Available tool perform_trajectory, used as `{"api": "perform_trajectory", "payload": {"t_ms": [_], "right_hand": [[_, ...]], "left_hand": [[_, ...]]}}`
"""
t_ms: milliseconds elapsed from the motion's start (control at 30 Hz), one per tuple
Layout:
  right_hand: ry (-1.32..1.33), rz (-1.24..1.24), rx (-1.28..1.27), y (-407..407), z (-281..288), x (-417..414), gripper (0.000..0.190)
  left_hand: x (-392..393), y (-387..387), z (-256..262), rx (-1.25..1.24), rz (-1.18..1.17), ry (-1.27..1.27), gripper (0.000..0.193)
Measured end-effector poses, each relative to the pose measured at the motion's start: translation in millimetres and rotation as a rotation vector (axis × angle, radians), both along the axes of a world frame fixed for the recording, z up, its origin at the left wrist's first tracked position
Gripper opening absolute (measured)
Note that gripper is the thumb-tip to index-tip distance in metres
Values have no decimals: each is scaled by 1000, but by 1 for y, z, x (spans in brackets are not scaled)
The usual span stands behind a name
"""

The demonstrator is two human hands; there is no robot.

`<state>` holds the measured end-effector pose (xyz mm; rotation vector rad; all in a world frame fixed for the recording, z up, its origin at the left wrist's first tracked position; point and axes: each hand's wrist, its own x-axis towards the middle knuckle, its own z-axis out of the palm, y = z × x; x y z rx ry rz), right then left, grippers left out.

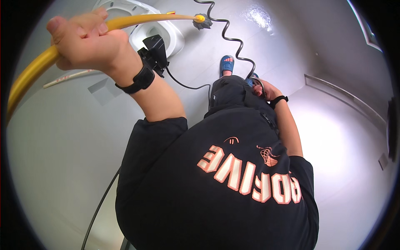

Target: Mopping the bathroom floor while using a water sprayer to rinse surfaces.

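My left hand is closed around the yellow handle of a mop, raised at the upper left. The handle runs from the lower left rim to a yellow socket with the grey mop head on the floor, beside a white ceramic toilet. Down by my right thigh, my right hand has its fingers curled around the looped end of a dark coiled hose. That hose stretches up past the top edge. Part of its grip is hidden by the hand and my trousers.
A black strapped device sits on my left wrist, its cable hanging towards my trousers. A white pipe with red marks lies at left. Beyond my blue slipper, light glares off the floor. A low ledge edges the right side.
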<state>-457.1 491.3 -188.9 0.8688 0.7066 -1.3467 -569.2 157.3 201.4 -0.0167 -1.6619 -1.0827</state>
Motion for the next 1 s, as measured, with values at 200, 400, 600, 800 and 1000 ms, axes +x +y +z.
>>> {"api": "perform_trajectory", "payload": {"t_ms": [200,400,600,800,1000], "right_hand": [[27,-368,272,33,-7,-2,33],[84,92,-17,-24,18,2,35],[188,-205,152,-3,22,2,42],[29,-186,84,-4,19,3,44],[-41,-104,-120,-9,23,-10,43]], "left_hand": [[4,3,3,76,-108,-60,54],[3,6,4,65,-127,-67,51],[-8,8,-12,85,-203,16,54],[-20,20,-26,146,-335,12,55],[-24,26,-61,119,-421,66,49]]}}
